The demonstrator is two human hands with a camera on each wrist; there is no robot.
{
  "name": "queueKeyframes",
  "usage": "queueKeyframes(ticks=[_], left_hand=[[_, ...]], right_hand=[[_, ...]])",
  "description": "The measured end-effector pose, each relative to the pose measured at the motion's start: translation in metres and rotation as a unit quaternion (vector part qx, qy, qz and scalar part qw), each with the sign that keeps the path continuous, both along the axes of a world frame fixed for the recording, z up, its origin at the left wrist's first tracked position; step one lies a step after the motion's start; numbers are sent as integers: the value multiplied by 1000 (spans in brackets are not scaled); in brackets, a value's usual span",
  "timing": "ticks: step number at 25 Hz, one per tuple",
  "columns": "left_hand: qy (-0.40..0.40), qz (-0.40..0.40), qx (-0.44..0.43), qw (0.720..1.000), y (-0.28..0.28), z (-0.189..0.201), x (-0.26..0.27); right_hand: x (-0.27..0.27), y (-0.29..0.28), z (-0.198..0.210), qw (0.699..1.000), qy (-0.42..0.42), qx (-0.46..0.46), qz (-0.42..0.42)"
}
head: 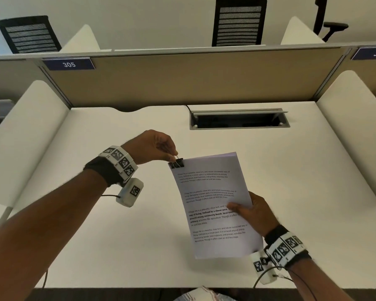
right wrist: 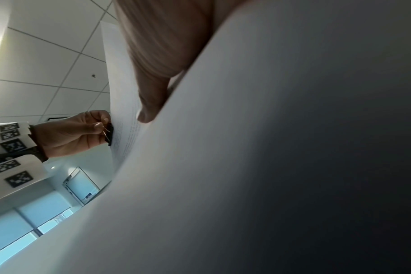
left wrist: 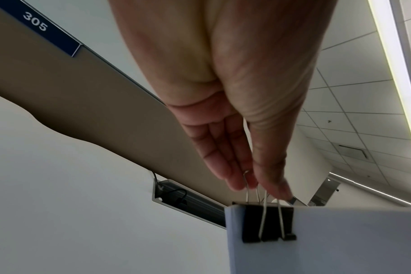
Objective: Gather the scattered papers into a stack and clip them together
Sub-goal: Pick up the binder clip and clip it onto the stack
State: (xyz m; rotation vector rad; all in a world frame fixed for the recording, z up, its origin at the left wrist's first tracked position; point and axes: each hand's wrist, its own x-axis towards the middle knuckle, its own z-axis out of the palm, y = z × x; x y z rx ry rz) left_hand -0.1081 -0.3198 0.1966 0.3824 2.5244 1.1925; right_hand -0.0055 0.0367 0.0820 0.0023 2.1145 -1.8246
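Note:
A stack of printed white papers (head: 215,203) is held tilted above the white desk (head: 117,235). A black binder clip (head: 177,164) grips the stack's top left corner, also seen close up as the clip (left wrist: 268,222) and from the side as the clip (right wrist: 108,134). My left hand (head: 173,156) pinches the clip's wire handles between thumb and fingers (left wrist: 237,178). My right hand (head: 248,210) holds the stack's right edge, thumb (right wrist: 150,103) on the printed face and fingers behind the sheets. In the right wrist view the paper (right wrist: 246,166) fills most of the picture.
A beige partition (head: 193,81) labelled 305 closes off the desk's far side. A cable tray slot (head: 239,119) lies in the desk at the back right. White side dividers (head: 26,118) stand on both sides. Black chairs (head: 239,22) stand beyond the partition.

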Motion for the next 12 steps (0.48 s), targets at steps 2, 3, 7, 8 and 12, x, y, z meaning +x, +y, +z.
queueKeyframes(ticks=[2,3,7,8,12], left_hand=[[-21,-3,8,1000,0,2,-1],[-30,-3,11,999,0,2,-1],[-44,18,28,998,0,0,-3],[-46,25,32,998,0,0,-4],[-27,40,33,998,5,-5,-4]], right_hand=[[1,1,0,1000,-3,-4,3],[1,1,0,1000,-5,-4,6],[1,1,1,1000,-4,-15,6],[1,0,0,1000,0,-18,7],[-2,-2,0,1000,20,-24,4]])
